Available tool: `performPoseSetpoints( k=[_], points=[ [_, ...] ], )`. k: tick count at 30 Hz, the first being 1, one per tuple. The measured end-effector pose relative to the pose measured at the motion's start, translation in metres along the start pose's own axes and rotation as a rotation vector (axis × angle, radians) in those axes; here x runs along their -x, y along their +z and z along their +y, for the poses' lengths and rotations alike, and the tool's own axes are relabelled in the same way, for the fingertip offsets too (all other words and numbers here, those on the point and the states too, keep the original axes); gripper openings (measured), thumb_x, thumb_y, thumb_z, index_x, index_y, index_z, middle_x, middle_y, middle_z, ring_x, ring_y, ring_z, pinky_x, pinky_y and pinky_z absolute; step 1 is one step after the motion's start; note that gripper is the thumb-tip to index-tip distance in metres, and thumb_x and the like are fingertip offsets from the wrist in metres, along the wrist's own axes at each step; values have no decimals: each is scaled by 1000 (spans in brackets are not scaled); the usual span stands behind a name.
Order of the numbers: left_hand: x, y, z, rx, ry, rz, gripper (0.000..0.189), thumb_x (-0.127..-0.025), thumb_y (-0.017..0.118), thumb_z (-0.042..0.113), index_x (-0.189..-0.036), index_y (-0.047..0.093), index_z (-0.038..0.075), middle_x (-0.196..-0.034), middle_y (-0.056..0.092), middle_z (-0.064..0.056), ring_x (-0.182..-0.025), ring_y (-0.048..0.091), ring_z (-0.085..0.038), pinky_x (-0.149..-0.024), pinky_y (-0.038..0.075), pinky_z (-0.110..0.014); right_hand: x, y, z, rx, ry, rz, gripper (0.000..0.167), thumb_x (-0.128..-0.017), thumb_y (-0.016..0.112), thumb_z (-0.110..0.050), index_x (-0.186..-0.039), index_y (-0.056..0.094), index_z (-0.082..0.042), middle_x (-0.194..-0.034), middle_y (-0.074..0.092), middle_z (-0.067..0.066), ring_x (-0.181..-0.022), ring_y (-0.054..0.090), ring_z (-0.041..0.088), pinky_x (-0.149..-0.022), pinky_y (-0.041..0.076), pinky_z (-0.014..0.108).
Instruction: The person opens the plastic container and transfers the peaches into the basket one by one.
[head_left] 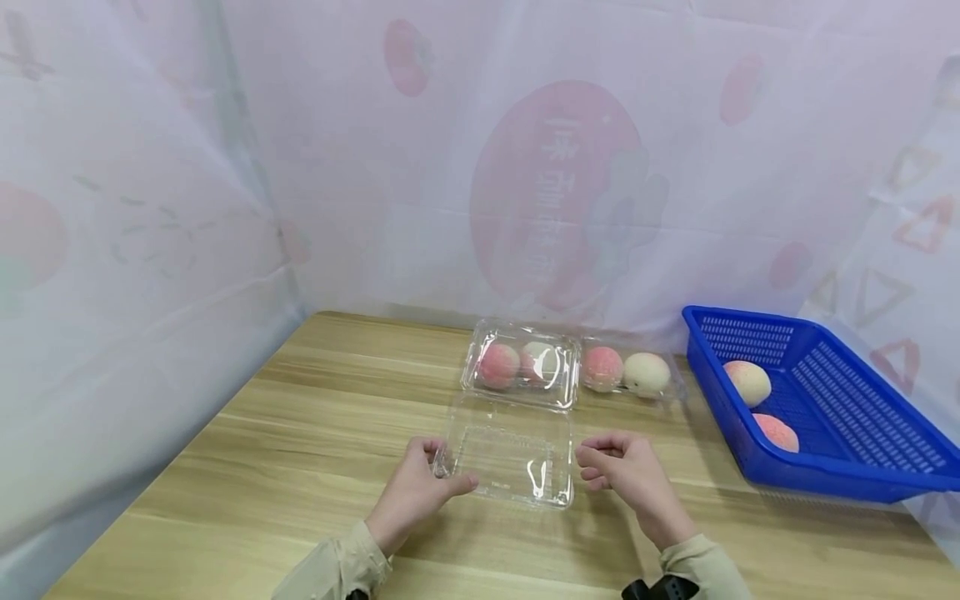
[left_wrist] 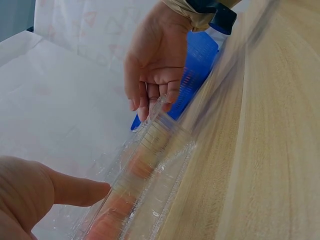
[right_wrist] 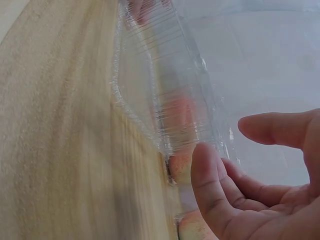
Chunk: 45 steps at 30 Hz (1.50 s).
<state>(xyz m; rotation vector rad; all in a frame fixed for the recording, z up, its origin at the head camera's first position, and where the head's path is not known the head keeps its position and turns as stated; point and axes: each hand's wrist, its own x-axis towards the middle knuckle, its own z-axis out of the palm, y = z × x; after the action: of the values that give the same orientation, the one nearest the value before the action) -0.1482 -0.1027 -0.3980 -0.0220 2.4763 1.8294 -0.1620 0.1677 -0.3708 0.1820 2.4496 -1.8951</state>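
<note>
A clear plastic clamshell box lies opened out over the table, its near half between the two hands. The far half overlaps two pink-and-cream peaches in the head view. My left hand grips the near half's left edge, with the thumb over the rim and the other fingers on the outer side. Just beside the right edge is my right hand, its fingers loosely bent. The right wrist view shows its thumb spread from the fingertips, which are close to the plastic.
Two more peaches sit in clear packaging at the back, right of the box. A blue plastic basket on the right holds two peaches. Printed white cloth walls the wooden table at the back and sides.
</note>
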Motion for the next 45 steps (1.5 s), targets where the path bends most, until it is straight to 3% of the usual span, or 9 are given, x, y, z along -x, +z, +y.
performPoseSetpoints(
  k=[16,22,27,31,38,45],
  points=[
    [-1,0,1,14,25,10,71,-73,86,13,-124,42,-10,-116,54,-25,-102,56,-35,-89,50,-49,-5,7,4,-73,7,-41,24,-86,69,1,-106,61,13,-88,67,20,-70,65,27,-65,59,36],
    [-1,0,1,-10,22,1,72,-72,87,19,-125,45,-6,-122,54,-24,-104,56,-34,-90,50,-49,-5,7,6,-95,1,-49,30,-83,68,7,-109,57,15,-83,66,16,-65,64,24,-61,59,34],
    [-2,-1,0,-13,14,13,58,-83,79,28,-121,53,-6,-123,55,-23,-108,58,-37,-91,51,-49,-5,7,9,-102,6,-36,31,-82,67,9,-110,56,16,-79,65,15,-62,63,24,-58,58,35],
    [-3,-2,-2,23,40,20,37,-94,67,24,-114,61,-6,-123,59,-22,-109,60,-36,-90,52,-47,-5,5,13,-112,29,-9,31,-82,67,10,-110,56,15,-78,64,14,-61,61,23,-54,57,34],
    [-6,-2,-2,103,41,11,26,-93,67,11,-108,63,-9,-109,62,-15,-83,63,-21,-69,58,-37,-5,1,13,-126,30,3,30,-83,65,11,-112,56,15,-77,63,12,-60,60,22,-51,56,32],
    [-5,-2,0,129,25,9,28,-93,66,8,-113,60,-11,-98,60,-13,-75,61,-20,-64,57,-35,-6,1,12,-132,37,-5,30,-84,65,12,-112,56,15,-78,63,12,-60,59,21,-50,56,30]
  ],
)
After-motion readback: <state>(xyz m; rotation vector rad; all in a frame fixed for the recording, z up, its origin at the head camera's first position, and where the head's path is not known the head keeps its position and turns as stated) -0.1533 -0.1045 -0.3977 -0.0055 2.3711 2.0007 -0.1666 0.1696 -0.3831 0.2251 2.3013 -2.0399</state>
